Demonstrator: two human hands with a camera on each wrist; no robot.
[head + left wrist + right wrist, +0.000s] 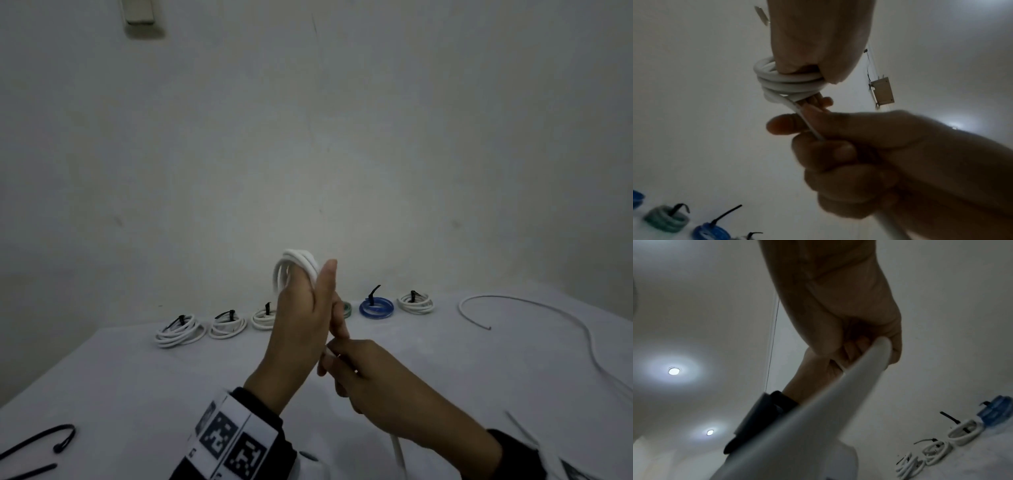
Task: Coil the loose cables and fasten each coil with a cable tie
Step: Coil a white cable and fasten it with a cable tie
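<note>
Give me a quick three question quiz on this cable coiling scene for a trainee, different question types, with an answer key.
1. True or false: the white coil is wound round the left hand.
2. Which hand feeds the loose end of the cable to the coil? A) the left hand B) the right hand C) neither hand
3. Fill in: the tied coil lying between the green coil and a white coil in the row by the wall is ____.

Key
1. True.
2. B: the right hand grips the cable below the coil.
3. Blue: the blue coil.
</note>
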